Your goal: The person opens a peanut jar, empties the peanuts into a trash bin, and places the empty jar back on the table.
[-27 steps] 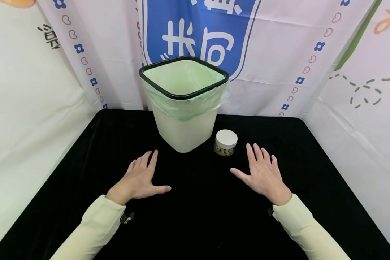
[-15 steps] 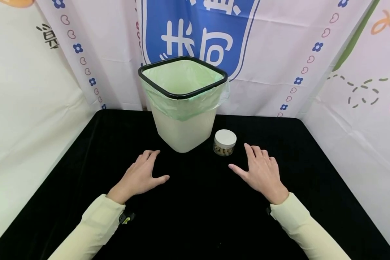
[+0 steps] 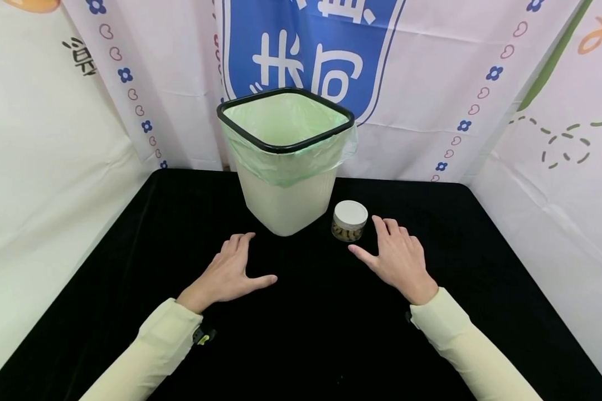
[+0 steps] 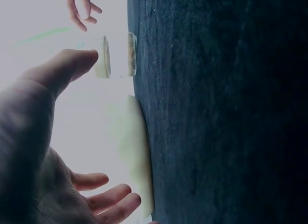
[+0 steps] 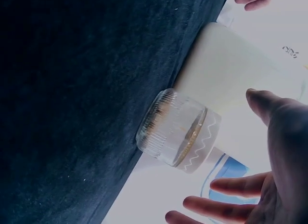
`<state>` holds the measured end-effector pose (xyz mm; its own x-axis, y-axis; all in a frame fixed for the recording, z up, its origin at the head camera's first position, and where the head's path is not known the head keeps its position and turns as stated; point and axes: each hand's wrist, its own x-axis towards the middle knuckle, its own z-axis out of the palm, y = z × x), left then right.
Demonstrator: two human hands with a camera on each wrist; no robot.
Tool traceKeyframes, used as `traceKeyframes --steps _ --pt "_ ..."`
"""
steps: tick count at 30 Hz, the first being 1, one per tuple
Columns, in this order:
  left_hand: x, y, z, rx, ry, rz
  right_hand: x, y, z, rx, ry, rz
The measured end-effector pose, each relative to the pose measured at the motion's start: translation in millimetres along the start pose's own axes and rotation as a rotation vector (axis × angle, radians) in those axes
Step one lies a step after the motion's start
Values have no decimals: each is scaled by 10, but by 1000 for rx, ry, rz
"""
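A clear ribbed jar [image 3: 349, 221] with a white lid stands upright on the black cloth, small brown pieces lying in its bottom. Just to its right is my right hand [image 3: 402, 257], thumb and fingers spread apart around the jar's near right side and holding nothing. In the right wrist view the jar [image 5: 178, 130] lies between the thumb and the fingers, apart from them. My left hand [image 3: 226, 275] hovers in front of the trash can [image 3: 286, 206], thumb held out and fingers relaxed, with nothing in it. The left wrist view shows the jar [image 4: 118, 58] beyond the thumb.
The cream trash can has a black rim [image 3: 281, 149] and a pale green bag liner [image 3: 286, 167] folded over its top. Black cloth [image 3: 301, 334] covers the table. Printed white curtains [image 3: 406, 139] enclose the back and both sides.
My right hand has moved left and slightly forward, closer to the jar. The left hand has shifted a little to the right, its fingers bending slightly. The jar and trash can stay put.
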<state>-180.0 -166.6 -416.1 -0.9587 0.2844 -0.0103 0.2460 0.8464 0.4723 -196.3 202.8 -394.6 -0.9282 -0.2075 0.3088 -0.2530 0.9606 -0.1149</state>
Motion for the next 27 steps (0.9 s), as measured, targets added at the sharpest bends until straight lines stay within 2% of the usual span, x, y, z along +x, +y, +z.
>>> traceKeyframes --steps 4,11,18,27 --pt "22 41 30 -24 8 -6 28 -2 10 -5 0 -4" --pt "56 120 87 -126 20 -2 127 -22 43 -13 22 -11" --pt "82 213 98 -217 -68 17 247 -57 77 -25 26 -4" --pt "202 329 153 -244 -80 119 404 -96 63 -38 -3 -3"
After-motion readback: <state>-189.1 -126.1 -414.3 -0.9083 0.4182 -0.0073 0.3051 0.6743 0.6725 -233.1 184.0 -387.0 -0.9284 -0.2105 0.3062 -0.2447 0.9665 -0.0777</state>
